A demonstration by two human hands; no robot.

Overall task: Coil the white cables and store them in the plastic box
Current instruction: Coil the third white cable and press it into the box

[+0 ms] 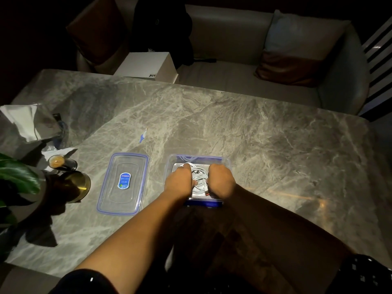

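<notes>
Pressing white cables [198,177] down inside box [226,161]; left hand [179,181] and right hand [221,180] both curling onto the coil. Light, springy, likely uncoiling; pinching across bundled loops is holding best.

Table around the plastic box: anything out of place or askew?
Mostly tidy. The lid lies flat left of the plastic box. One small blue-and-white scrap lies loose mid-table, and crumpled paper clutters the far-left edge.

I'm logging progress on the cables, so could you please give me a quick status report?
Left hand and right hand both down in the plastic box, pressing on the white cables. Lid off, lying left of box. Nothing in the way.
</notes>
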